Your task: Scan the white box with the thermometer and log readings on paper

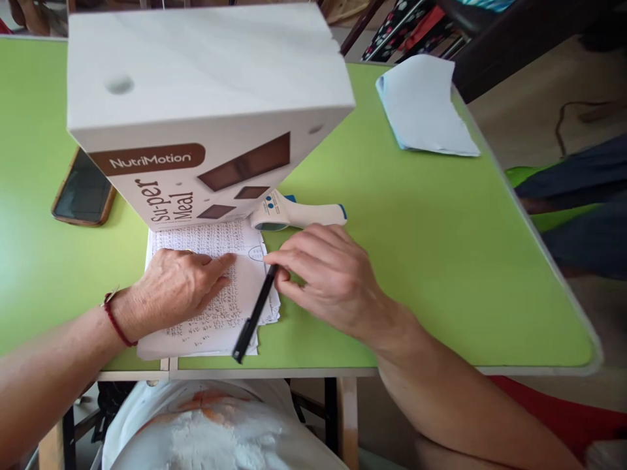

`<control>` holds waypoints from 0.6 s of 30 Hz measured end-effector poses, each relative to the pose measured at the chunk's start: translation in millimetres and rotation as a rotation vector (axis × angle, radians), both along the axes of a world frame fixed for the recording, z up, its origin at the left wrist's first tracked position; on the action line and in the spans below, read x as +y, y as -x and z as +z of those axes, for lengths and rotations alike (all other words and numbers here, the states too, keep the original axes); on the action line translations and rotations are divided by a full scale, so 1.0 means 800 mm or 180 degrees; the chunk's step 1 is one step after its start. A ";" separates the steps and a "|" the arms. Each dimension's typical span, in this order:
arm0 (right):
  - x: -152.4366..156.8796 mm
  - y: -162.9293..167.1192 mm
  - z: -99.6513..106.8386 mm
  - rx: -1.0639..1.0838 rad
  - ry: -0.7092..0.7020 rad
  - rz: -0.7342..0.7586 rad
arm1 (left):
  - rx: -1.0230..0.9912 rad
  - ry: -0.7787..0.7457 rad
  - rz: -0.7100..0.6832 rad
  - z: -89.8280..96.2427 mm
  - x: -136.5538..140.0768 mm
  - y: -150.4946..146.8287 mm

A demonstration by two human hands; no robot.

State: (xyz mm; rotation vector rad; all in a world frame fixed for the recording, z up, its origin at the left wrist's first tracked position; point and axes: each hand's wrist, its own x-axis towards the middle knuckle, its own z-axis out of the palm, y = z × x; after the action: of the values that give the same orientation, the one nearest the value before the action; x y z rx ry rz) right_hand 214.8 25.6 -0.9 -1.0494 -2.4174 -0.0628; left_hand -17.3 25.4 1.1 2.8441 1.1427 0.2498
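My left hand lies on sheets of handwritten paper, its index finger stretched out over the lines of writing. A dark red cord circles that wrist. In my right hand, a black pen is pinched by one end between thumb and fingers, slanting down toward the table's front edge. Its clip is at the lower end. Close to the right fingertips, an oval outline with small writing is on the paper. Just beyond my right knuckles lies a white handled device with blue trim, partly hidden by the box.
A large white NutriMotion box stands upright behind the papers, covering their far edge. Left of it lies a phone in a brown case. Folded white paper rests at the green table's far right. People's legs show beyond the table.
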 end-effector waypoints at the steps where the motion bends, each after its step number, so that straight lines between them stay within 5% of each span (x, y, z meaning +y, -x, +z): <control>1: -0.002 0.001 0.000 -0.0167 0.0052 0.0047 | -0.0036 -0.0033 0.0012 0.000 0.000 0.001; 10: 0.001 -0.004 -0.002 -0.0325 0.0243 0.0248 | -0.0307 -0.0230 0.0028 0.000 0.006 0.007; 18: 0.017 -0.006 -0.011 0.0656 0.0058 -0.0070 | -0.1046 -0.0304 -0.0106 0.017 0.004 0.009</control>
State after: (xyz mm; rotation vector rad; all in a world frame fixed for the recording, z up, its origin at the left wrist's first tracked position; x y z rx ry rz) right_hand 219.3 39.4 -10.0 -1.0372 -2.2251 0.0574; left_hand -24.5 28.3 14.6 2.7553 1.0388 0.7556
